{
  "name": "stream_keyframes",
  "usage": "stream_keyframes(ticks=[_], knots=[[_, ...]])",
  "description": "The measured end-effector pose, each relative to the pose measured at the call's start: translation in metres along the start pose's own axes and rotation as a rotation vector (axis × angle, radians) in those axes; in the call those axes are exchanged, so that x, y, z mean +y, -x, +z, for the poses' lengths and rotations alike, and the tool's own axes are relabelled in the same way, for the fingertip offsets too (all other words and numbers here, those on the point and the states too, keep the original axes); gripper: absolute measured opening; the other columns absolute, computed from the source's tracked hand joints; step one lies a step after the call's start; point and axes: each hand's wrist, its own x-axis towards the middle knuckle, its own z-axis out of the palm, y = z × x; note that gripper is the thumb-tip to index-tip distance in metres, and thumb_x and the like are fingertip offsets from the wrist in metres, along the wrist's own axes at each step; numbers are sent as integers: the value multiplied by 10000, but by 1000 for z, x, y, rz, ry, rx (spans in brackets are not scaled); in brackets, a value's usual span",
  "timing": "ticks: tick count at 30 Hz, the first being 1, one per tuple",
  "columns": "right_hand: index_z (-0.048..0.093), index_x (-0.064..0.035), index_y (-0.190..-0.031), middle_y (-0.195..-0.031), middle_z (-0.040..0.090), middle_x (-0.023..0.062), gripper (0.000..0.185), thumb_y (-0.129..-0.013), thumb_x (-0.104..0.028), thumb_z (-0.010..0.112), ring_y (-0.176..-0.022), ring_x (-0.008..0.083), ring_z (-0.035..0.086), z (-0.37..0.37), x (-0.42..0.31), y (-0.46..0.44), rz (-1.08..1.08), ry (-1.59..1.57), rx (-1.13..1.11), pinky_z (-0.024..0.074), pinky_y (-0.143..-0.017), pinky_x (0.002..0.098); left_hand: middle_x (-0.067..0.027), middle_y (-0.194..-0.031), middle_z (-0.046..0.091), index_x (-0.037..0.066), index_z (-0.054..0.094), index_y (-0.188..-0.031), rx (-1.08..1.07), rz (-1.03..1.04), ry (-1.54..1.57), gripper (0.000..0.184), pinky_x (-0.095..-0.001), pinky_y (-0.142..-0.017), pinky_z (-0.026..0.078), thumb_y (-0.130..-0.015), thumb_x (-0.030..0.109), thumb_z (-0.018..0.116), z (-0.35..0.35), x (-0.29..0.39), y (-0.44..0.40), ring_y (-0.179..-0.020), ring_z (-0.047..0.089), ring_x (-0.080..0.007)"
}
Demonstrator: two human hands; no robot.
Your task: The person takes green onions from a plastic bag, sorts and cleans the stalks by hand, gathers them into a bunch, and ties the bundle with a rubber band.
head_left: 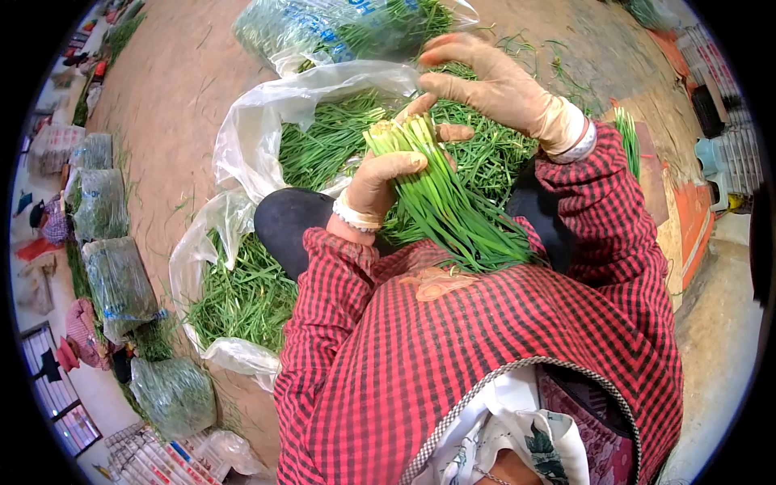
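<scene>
Red-and-black checked smock (453, 347): right up close, its front below the bundle, with the dark green tips fanned over it, a lap that looks handy for bearing loose ends.
Bundle (449, 190): here it is, over the lap and between the knees, long slim stalks packed side by side, pale yellow-white at the butts, bright green along the middle, darker and looser towards the tips, a slight sheen on them.
Left hand (374, 182): gloved, fingers wrapped behind the bundle near its pale butts, thumb across the front, a grip that seems meant to hold the stalks together with the butts fairly level.
Right hand (501, 93): gloved too, raised just beyond the bundle and to its right, fingers spread wide, nothing seen gripped in them.
Near plastic bag (184, 275): down to the left of the bundle, mouth open, cut greens heaped inside, seemingly set within arm's reach.
Larger plastic bag (242, 133): just beyond the bundle, rim folded out, perhaps for easy access, more greens lying in it.
Small bunch (628, 145): well to the right of the bundle, pale ends pointing away.
Printed bag (279, 28): farther beyond the bundle, clear film with blue lettering, greens showing through.
Wrapped packs (120, 279): far left of the bundle, standing in a row.
</scene>
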Motion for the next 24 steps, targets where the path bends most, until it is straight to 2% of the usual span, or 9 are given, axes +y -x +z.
stream_keyframes(ticks=[4, 8, 11, 13, 16, 17, 19, 21, 24], knots=[[636, -18, -961, -961, 602, 50, 207, -874, -205, 652, -889, 133, 559, -3, -31, -9, 261, -380, -431, 468, -772, 269, -199, -1052, 642, -17, 498, -1229, 113, -112, -124, 559, -369, -817, 525, -739, 199, 661, -8, 2, 4, -879, 648, -262], [621, -22, -929, -889, 595, 25, 175, -877, -188, 642, -840, 108, 547, 0, -34, -14, 265, -406, -447, 463, -736, 252, -171, -972, 667, -34, 546, -1158, 108, -97, -145, 482, -375, -827, 521, -750, 194, 660, -8, 1, 4, -873, 658, -265], [614, -24, -923, -851, 593, 7, 168, -886, -187, 631, -804, 90, 542, 6, -35, -12, 206, -366, -351, 461, -705, 236, -131, -929, 667, -28, 549, -1113, 98, -64, -129, 417, -331, -787, 533, -761, 165, 659, -6, 3, 4, -845, 652, -224], [614, -18, -951, -839, 598, 1, 174, -902, -185, 614, -784, 77, 541, 6, -40, -11, 354, -492, -292, 460, -679, 224, -133, -955, 667, -33, 549, -1108, 104, -68, -125, 431, -331, -800, 526, -747, 170, 664, -7, 4, 3, -866, 649, -222], [620, -20, -970, -841, 604, -3, 167, -915, -176, 601, -779, 74, 544, 1, -34, -17, 438, -511, -215, 462, -666, 219, -185, -1074, 634, -10, 436, -1293, 52, -2, -90, 623, -346, -838, 514, -735, 162, 656, 2, 5, -3, -927, 636, -241], [635, 3, -921, -759, 628, 46, 212, -899, -206, 602, -684, 109, 588, 2, -23, -20, 302, -584, -97, 493, -616, 253, -202, -1112, 619, 3, 380, -1358, 36, 32, -52, 697, -354, -856, 509, -734, 155, 652, 6, 6, -4, -949, 631, -250], [651, 2, -929, -775, 641, 46, 205, -897, -197, 609, -709, 120, 609, -14, -16, -28, 222, -318, 91, 504, -645, 253, -222, -1140, 601, 28, 292, -1423, 7, 15, -41, 788, -371, -886, 499, -729, 142, 646, 1, 6, -7, -973, 626, -262], [645, -51, -1022, -904, 670, 56, 178, -921, -187, 591, -821, 173, 615, -39, -17, -36, 349, -287, 71, 507, -818, 310, -220, -1134, 608, -8, 301, -1423, 16, 34, -86, 821, -388, -870, 514, -701, 176, 648, 2, 5, -8, -938, 640, -285], [630, -40, -974, -868, 661, 33, 125, -911, -133, 577, -796, 127, 608, -69, -16, -47, 392, -353, 318, 517, -742, 268, -208, -1106, 617, -22, 317, -1408, 24, 24, -105, 810, -381, -896, 501, -697, 177, 650, -5, 3, -7, -964, 632, -276]])
